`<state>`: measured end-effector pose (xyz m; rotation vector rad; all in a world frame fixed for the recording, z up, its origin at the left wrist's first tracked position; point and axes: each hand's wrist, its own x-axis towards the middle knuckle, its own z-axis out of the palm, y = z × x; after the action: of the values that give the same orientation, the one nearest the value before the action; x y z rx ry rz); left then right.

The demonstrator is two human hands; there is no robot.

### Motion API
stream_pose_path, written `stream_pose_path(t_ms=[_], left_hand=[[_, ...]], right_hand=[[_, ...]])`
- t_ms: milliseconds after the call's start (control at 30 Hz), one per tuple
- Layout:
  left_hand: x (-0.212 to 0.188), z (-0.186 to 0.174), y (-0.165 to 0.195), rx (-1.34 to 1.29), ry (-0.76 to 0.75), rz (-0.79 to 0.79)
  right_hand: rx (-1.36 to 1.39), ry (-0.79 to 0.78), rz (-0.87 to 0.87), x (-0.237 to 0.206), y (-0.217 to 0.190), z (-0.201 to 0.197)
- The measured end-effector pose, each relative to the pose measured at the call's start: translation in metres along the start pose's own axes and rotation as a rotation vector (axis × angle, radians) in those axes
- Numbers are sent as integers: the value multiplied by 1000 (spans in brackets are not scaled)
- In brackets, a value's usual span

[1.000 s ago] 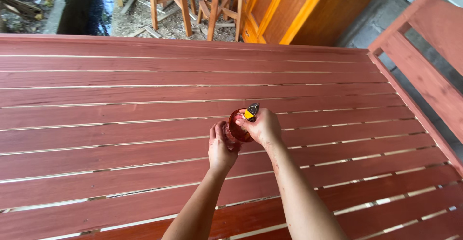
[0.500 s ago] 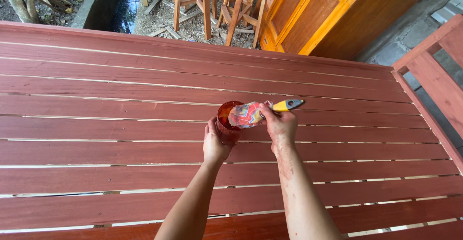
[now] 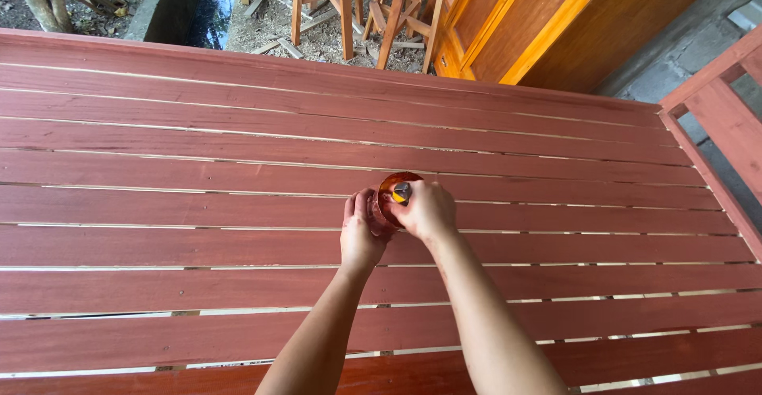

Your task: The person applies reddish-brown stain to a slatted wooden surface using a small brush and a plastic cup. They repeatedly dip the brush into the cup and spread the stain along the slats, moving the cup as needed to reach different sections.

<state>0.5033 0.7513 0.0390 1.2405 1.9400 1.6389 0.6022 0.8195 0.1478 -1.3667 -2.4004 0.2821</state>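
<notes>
My left hand (image 3: pixel 361 232) wraps around a small round container (image 3: pixel 390 198) stained reddish-brown, held just above the red-brown slatted wooden surface (image 3: pixel 198 204). My right hand (image 3: pixel 429 211) grips a paintbrush (image 3: pixel 402 193) with a yellow and grey handle, its bristle end pointing down into the container. Both hands are close together at the middle of the view. The brush's bristles are hidden inside the container.
A raised red-brown side rail (image 3: pixel 718 101) runs along the right edge. Beyond the far edge stand unpainted wooden stools (image 3: pixel 349 6) and an orange-yellow wooden door panel (image 3: pixel 548 22) on sawdust-covered ground. A dark water channel (image 3: pixel 194 2) lies at the upper left.
The brush lay sideways across the container half a second ago; now it is turned upright with its end down in the container. Both hands stay together over the slats.
</notes>
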Motion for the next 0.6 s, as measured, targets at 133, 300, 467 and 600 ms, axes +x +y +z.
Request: stream_pose_path(t_ms=[133,300,467,600], left_hand=[[8,-1,-2,-8,-20,-53],[23,-1,-14,-173,-85,-180],[31,0,-24,-324,-106,-191],[30,-2,-27,-68,-86,-143]], right_hand=[[288,96,-77,3,7,-1],[842,182,252,9,13,-22],[1023,148,483,3,3,-24],[967,388,418,-11,5,-20]])
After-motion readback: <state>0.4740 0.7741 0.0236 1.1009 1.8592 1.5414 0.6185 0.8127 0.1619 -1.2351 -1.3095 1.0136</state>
